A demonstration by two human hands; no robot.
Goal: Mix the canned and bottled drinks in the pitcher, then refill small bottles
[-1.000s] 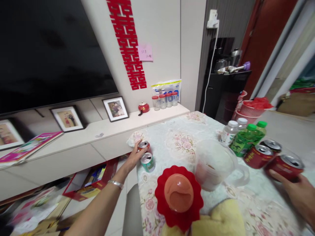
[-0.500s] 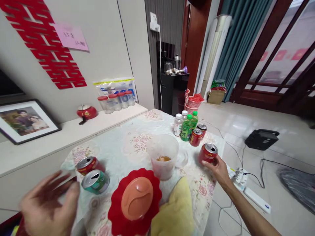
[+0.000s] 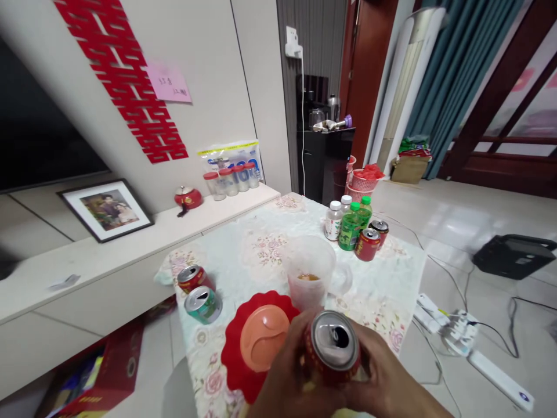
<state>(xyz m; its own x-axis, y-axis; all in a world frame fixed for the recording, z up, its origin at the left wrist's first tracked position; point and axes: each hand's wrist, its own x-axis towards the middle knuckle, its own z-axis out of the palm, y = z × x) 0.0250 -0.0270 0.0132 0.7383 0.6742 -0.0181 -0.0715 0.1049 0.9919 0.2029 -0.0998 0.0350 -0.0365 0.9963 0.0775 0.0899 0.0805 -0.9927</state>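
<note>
A red drink can (image 3: 334, 342), its top opened, is held upright close in front of me over the table's near side. My left hand (image 3: 287, 371) wraps it from the left and my right hand (image 3: 374, 371) from the right, both closed round it. Just beyond stands a frosted plastic jug (image 3: 307, 261) with some brown liquid in the bottom. To the left lies a red scalloped dish (image 3: 237, 331) with an orange oval piece (image 3: 265, 339) on it. A yellow cloth is mostly hidden beneath my hands.
At the table's left edge stand a red can (image 3: 195, 278) and a green can (image 3: 203, 305), both opened. White-capped bottles (image 3: 333, 222), green bottles (image 3: 350, 229) and two more cans (image 3: 368, 244) cluster at the back right. A power strip (image 3: 461, 334) with cables lies on the floor.
My right hand has brought the red can from the table's right side to the near middle. My left hand, open at the left before, now also grips it. The view has turned left.
</note>
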